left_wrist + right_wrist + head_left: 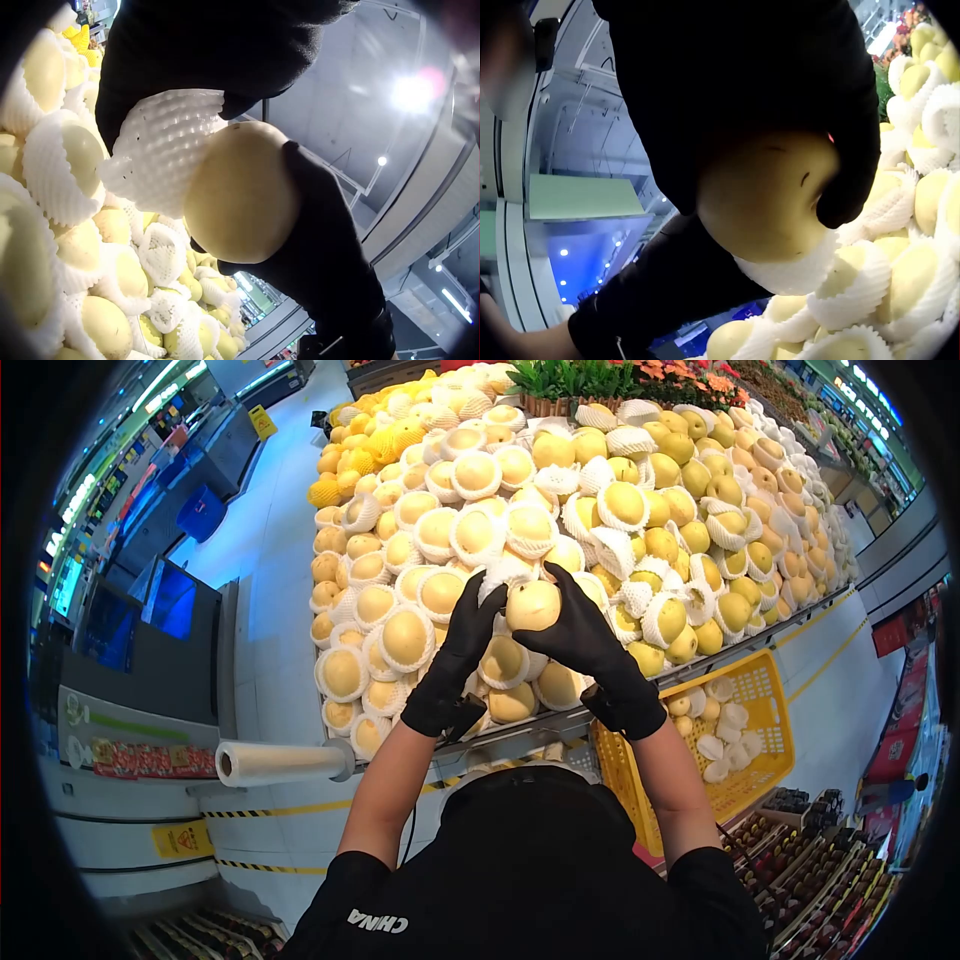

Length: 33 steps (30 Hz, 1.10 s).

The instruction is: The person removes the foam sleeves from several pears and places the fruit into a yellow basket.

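Both hands wear black gloves and meet over the near part of a fruit display. My right hand [580,628] grips a round, pale yellow pear [533,606], its thumb and fingers curled about the sides. Dark marks show on the fruit's skin in the right wrist view. A white foam net sleeve [163,146] hangs from my left hand [470,628], whose fingers pinch it right beside the fruit. In the left wrist view the pear overlaps the edge of the sleeve. Below and around both hands lie more pears [441,591] in white foam sleeves.
Greener pears [623,503] fill the display's right side, with yellow-netted fruit [362,460] at the far left. A yellow crate [765,695] holding foam sleeves and some fruit stands at the near right. A plastic bag roll [285,763] juts out at the near left.
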{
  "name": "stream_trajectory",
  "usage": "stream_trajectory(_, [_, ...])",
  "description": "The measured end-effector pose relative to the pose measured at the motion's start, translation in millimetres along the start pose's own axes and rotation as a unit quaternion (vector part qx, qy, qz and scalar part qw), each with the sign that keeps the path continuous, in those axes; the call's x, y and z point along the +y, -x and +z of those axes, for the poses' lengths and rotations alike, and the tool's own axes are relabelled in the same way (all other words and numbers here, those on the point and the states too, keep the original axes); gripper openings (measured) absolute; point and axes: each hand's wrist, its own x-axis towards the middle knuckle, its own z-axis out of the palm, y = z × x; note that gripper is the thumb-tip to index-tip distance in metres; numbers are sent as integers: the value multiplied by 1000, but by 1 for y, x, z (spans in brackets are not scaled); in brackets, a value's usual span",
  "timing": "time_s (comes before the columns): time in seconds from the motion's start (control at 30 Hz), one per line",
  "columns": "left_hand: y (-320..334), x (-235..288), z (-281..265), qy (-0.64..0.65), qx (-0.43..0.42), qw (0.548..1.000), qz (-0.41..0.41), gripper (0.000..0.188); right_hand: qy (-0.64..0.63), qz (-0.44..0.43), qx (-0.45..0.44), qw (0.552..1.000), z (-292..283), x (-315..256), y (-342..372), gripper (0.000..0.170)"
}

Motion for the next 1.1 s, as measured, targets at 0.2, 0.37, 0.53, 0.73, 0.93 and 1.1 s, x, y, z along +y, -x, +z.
stream_trajectory(0.2, [6,-19,2,-24,-21,999,18,50,141,-7,25,990,9,6,0,104])
stream_trajectory(0.37, [12,7,5,-55,-60,997,-7,66,183,-57,46,980,14,3,-1,98])
stream_trajectory(0.53, [11,0,-6,89,-83,991,-59,64,173,-183,118,960,14,4,-5,81])
stream_trajectory(0.73, [17,-6,-9,378,-102,913,-117,59,-109,-24,79,991,0,18,-5,67])
stream_trajectory(0.93, [16,8,-1,175,-66,980,-64,55,-43,-40,44,997,20,17,2,89])
stream_trajectory(1.1, [11,11,-1,26,-15,1000,-8,50,44,-78,124,988,24,18,7,81])
